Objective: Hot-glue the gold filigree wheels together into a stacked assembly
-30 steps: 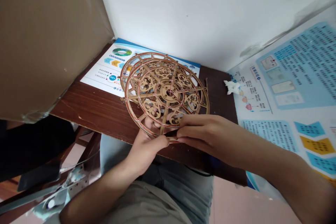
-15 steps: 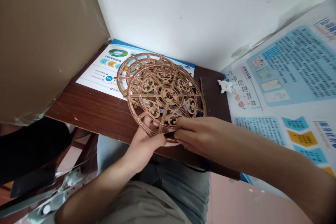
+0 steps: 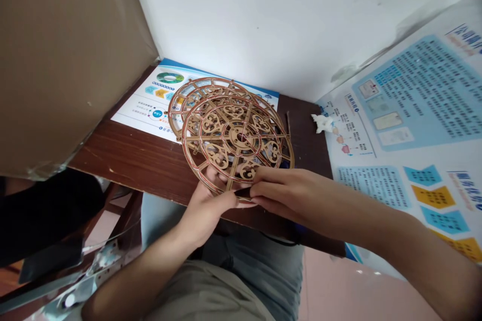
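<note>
An openwork wooden wheel (image 3: 237,136), tan with reddish lines, spokes and scrolled cut-outs, is tilted above the table. My left hand (image 3: 205,210) holds its near rim, thumb on top and fingers underneath, showing through the gaps. Beside it, my right hand (image 3: 278,190) has its fingers closed at the near right part of the rim. A dark spot lies between the two hands; I cannot make out what it is. Behind and partly beneath the wheel is a second similar openwork ring (image 3: 176,105), mostly covered.
A dark brown table (image 3: 124,153) carries a printed sheet (image 3: 141,110) under the rings. A white wall (image 3: 256,25) stands behind, a brown panel (image 3: 71,65) at left. On the right are a poster panel (image 3: 417,95) and a small crumpled white piece (image 3: 322,123).
Both hands keep their hold at the near rim with almost no movement. The view has shifted very slightly.
</note>
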The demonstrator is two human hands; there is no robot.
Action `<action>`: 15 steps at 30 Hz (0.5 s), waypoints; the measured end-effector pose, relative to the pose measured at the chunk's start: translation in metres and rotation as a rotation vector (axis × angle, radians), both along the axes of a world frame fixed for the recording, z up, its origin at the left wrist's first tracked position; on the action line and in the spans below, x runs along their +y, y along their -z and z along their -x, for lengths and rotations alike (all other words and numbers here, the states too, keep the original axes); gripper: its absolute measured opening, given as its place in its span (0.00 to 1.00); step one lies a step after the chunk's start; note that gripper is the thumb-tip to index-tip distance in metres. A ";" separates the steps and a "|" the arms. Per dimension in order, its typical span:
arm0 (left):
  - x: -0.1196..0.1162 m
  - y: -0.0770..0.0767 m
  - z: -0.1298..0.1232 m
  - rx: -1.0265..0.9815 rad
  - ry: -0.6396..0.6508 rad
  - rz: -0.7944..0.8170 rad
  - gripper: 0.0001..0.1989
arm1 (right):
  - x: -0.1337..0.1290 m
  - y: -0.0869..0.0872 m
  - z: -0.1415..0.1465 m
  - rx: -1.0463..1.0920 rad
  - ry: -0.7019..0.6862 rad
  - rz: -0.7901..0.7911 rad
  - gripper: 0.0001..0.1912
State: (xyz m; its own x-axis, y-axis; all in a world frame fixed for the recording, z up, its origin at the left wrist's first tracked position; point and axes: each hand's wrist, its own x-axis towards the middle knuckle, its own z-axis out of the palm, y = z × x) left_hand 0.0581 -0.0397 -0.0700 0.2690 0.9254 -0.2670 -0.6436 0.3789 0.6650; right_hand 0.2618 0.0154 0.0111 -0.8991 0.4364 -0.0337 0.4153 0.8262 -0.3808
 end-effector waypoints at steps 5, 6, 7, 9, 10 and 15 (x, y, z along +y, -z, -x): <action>-0.001 -0.001 0.000 0.011 -0.006 0.012 0.34 | -0.003 0.003 0.001 -0.113 -0.117 -0.218 0.14; 0.000 -0.002 0.000 0.012 -0.006 0.016 0.33 | -0.004 0.005 0.001 -0.147 -0.147 -0.288 0.14; 0.001 -0.002 0.000 0.017 -0.005 0.021 0.32 | -0.005 0.006 0.001 -0.176 -0.174 -0.353 0.15; 0.002 -0.003 0.001 0.030 0.002 0.027 0.31 | -0.008 0.009 0.002 -0.201 -0.208 -0.442 0.14; 0.003 -0.003 0.001 0.036 0.009 0.030 0.32 | -0.009 0.010 0.003 -0.205 -0.219 -0.465 0.13; 0.002 -0.002 0.003 0.043 0.027 0.037 0.35 | -0.007 0.015 0.002 -0.224 -0.223 -0.459 0.10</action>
